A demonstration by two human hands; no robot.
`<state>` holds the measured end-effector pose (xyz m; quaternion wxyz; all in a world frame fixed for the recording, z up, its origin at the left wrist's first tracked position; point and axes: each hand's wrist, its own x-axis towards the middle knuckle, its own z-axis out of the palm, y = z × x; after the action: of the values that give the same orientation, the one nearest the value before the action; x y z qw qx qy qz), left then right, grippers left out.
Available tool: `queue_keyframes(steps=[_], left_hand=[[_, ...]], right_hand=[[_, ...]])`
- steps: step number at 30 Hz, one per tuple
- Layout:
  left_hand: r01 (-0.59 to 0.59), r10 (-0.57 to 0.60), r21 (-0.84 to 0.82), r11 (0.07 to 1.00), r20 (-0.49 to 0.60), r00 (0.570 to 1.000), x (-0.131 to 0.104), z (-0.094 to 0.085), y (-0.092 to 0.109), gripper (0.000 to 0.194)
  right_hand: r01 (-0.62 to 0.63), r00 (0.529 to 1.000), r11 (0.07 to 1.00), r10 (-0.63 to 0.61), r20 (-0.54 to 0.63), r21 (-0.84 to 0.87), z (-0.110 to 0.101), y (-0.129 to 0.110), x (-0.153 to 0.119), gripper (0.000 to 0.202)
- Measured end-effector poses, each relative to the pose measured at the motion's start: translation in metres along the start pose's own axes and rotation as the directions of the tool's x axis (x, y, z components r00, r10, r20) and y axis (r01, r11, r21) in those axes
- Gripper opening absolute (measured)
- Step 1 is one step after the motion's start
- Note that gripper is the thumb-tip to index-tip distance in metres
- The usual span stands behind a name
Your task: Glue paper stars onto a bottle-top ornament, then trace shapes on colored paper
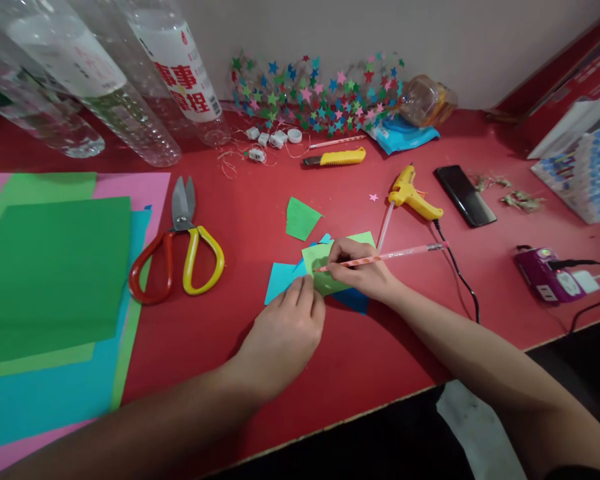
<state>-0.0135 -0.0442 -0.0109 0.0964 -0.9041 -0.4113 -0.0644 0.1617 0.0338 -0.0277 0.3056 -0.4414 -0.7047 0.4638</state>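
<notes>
Right hand (363, 270) clamped on a thin pink pencil (390, 255), tip down on a light green paper piece (325, 263), shaft running out to the right past the knuckles. Left hand (285, 333) fingers together, flat, pressing the near-left edge of the same green piece, holding nothing. Under the green piece: a light blue paper scrap (280, 280) sticking out left of the left fingertips, and a darker blue paper scrap (353, 300) just below the right hand. All on the red table (260, 227).

Just beyond both hands: a small darker green cut paper piece (301, 218). Beyond the right hand: yellow glue gun (413, 195) with black cord, black phone (465, 195) further right. Well left of the left hand: scissors with one red and one yellow handle (177, 247), then a stack of green, blue and pink paper sheets (50, 280). Far side: yellow utility knife (336, 158), clear plastic bottles (105, 87).
</notes>
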Motion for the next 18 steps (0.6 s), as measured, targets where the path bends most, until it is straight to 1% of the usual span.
queue_keyframes(steps=[1,3,4,5,7,9,12,15,18], left_hand=[[0.028,-0.026,-0.039,0.999,0.049,0.998,0.002,-0.002,-0.005,0.036],[0.091,-0.065,-0.144,0.985,0.179,0.982,0.008,-0.005,-0.019,0.032],[0.108,-0.061,-0.200,0.974,0.228,0.972,0.010,-0.006,-0.027,0.031],[0.102,-0.039,-0.249,0.963,0.247,0.968,0.011,-0.007,-0.035,0.032],[0.027,0.051,-0.323,0.946,0.231,0.972,0.012,-0.007,-0.048,0.037],[-0.042,0.120,-0.352,0.935,0.202,0.972,0.011,-0.007,-0.058,0.043],[-0.082,0.166,-0.361,0.929,0.208,0.964,0.008,-0.006,-0.067,0.048],[-0.117,0.215,-0.377,0.919,0.229,0.949,0.007,-0.005,-0.071,0.044],[-0.117,0.214,-0.376,0.919,0.227,0.950,0.007,-0.004,-0.073,0.040]], right_hand=[[-0.011,1.000,1.000,0.011,0.005,0.013,0.000,0.000,0.000,0.008],[-0.032,0.999,0.999,0.032,0.008,0.036,-0.001,0.000,0.000,0.007],[-0.042,0.999,0.998,0.042,0.007,0.042,-0.002,-0.001,0.000,0.006],[-0.052,0.999,0.998,0.051,0.006,0.043,-0.002,-0.001,0.000,0.006],[-0.053,0.999,0.998,0.053,0.005,0.036,-0.003,-0.001,0.000,0.005],[-0.035,0.999,0.999,0.035,0.000,0.031,-0.002,-0.001,-0.001,0.005],[-0.018,1.000,0.999,0.018,-0.005,0.028,-0.001,-0.001,-0.002,0.008],[-0.023,0.999,0.999,0.023,0.025,0.035,-0.001,0.000,-0.002,0.007],[-0.011,0.998,0.999,0.008,0.061,0.041,-0.002,0.000,-0.002,0.006]])
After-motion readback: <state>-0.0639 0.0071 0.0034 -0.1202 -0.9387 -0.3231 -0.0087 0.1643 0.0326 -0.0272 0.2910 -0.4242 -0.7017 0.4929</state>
